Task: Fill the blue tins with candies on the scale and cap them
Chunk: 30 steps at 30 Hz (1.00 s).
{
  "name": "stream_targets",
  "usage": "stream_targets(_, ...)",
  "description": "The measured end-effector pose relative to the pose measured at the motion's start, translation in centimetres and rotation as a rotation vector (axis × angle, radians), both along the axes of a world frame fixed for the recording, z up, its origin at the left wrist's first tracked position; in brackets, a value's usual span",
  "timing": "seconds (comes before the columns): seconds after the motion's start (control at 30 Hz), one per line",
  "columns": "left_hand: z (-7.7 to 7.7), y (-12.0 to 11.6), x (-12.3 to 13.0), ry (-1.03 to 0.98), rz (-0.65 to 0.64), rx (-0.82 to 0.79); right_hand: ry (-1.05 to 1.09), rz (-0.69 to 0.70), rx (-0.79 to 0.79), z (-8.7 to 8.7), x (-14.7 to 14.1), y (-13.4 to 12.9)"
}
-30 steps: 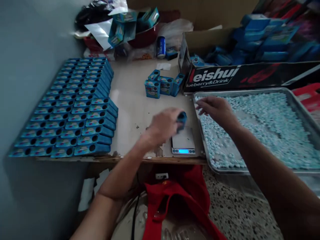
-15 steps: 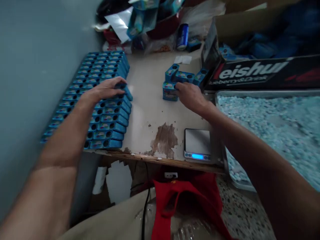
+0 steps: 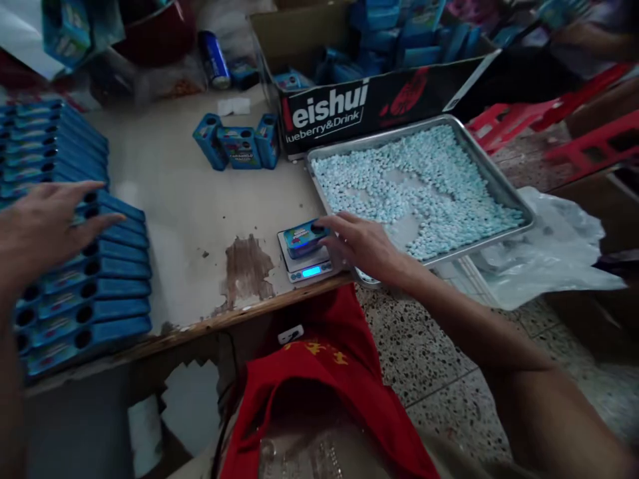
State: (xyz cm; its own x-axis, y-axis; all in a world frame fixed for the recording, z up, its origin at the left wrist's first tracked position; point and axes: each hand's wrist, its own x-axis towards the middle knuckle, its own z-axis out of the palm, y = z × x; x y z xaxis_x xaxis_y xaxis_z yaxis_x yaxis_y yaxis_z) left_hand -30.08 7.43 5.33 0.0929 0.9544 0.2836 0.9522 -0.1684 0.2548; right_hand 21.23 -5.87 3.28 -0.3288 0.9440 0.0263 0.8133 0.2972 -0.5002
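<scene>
A small blue box [image 3: 302,239] with a printed label lies on a digital scale [image 3: 295,269], whose display is lit blue. My right hand [image 3: 367,246] grips the right end of that box between fingertips and thumb. At the left, my left hand [image 3: 42,229] rests over tightly packed rows of blue boxes [image 3: 122,269] with dark round holes in their tops. Its thumb and forefinger are spread apart around the end of one box in the row. Three more blue boxes [image 3: 239,148] stand on the table behind the scale.
A metal tray [image 3: 529,216] of small pale blue pieces sits right of the scale. Behind it is a black printed carton [image 3: 324,113] holding blue boxes. A blue can [image 3: 214,60] stands at the back. The worn wooden table edge [image 3: 200,327] runs in front.
My right hand has brought a blue box from the group at the back to the scale. My left fingers have spread on the rows. The view has swung right.
</scene>
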Motion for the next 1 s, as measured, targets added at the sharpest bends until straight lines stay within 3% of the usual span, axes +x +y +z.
stream_targets(0.1,0.6,-4.7,2.0,0.053,-0.122,-0.078,0.116,-0.120,0.084,-0.7,3.8,-0.6)
stream_targets(0.23,-0.7,-10.0,4.8,-0.039,-0.204,-0.045,-0.142,-0.190,0.131,-3.4,10.2,0.0)
stream_targets(0.3,-1.9,-11.5,5.9,-0.048,-0.198,-0.037,-0.295,-0.072,0.110,-5.1,12.1,1.5)
stream_targets(0.4,-3.2,-12.8,7.2,-0.010,-0.205,-0.020,-0.403,0.189,0.053,-7.2,12.3,5.3)
stream_targets(0.5,-3.6,-13.7,8.1,-0.012,-0.241,0.026,-0.377,0.360,-0.004,-8.0,11.0,9.2)
stream_targets(0.57,-3.6,-14.4,8.4,-0.039,-0.216,0.053,-0.329,0.409,-0.035,-8.2,10.4,10.5)
stream_targets(0.7,-4.5,-15.3,8.9,-0.064,-0.158,0.057,-0.307,0.418,-0.007,-8.3,10.5,8.7)
stream_targets(0.8,-6.0,-14.6,10.1,-0.063,-0.217,0.040,-0.332,0.371,0.010,-8.4,10.8,5.7)
stream_targets(0.9,-6.7,-13.3,12.2,-0.066,-0.275,0.017,-0.335,0.241,-0.056,-8.5,10.6,3.5)
stream_targets(1.0,-5.7,-12.4,14.4,-0.082,-0.328,-0.021,-0.256,-0.011,-0.089,-8.4,10.6,2.8)
